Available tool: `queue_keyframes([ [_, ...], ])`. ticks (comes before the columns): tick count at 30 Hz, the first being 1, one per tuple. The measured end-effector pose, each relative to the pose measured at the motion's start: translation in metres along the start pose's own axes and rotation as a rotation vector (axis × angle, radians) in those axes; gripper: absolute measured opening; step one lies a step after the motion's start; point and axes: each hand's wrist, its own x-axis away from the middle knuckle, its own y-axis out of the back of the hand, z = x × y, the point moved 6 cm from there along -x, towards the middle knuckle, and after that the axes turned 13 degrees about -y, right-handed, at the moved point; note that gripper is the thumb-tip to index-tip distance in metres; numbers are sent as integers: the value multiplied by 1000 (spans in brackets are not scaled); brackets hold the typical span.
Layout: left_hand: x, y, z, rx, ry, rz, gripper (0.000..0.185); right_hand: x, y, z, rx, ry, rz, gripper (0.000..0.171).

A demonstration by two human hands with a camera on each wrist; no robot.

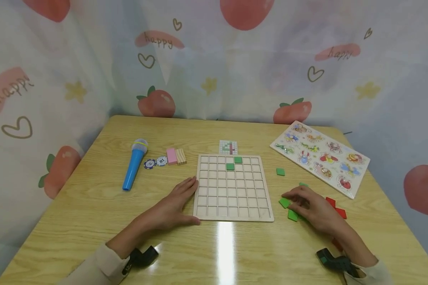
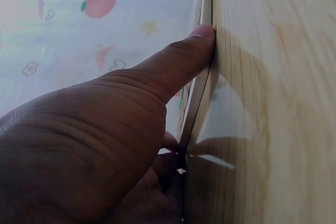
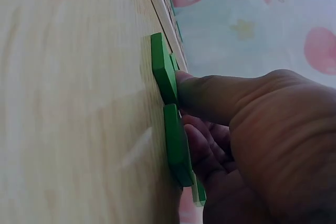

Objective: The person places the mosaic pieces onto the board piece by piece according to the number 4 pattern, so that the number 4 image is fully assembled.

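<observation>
A square wooden grid board (image 1: 233,220) lies on the table with two green tiles (image 1: 230,166) in its upper rows. My left hand (image 1: 171,208) rests at its left side, fingers along the edge and thumb at the near left corner; the left wrist view shows the thumb (image 2: 178,59) against the board's edge. To the right of the board, my right hand (image 1: 314,208) has thumb and forefinger at a green tile (image 1: 284,202), pinching it close to the table. Another green tile (image 3: 177,145) lies beside it, under the curled fingers.
Red tiles (image 1: 341,213) lie beside and partly behind the right hand. One loose green tile (image 1: 280,171) sits farther back. A pattern card (image 1: 228,147) touches the board's far edge. An insect puzzle (image 1: 321,156) is back right; a blue microphone (image 1: 132,168), chips (image 1: 150,164) and blocks (image 1: 171,156) are left.
</observation>
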Motion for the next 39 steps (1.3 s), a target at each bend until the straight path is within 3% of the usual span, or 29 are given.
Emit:
queue_keyframes([
  [9,1,1,-1,-2,-3,-8,118,-3,0,3,39,-81,-39,23],
  [14,2,4,0,-13,7,-8,119,-7,0,6,-13,-120,-60,27],
  [19,1,4,1,-10,7,-5,119,-8,6,19,-96,-48,-116,21],
  [23,0,4,2,-9,-3,-7,118,-8,9,34,-136,-3,-104,20],
  [30,-1,2,2,-3,-7,-4,117,-23,5,67,-35,40,-80,21],
  [39,-1,-1,-1,6,-10,-8,117,-67,-14,129,84,172,33,18],
])
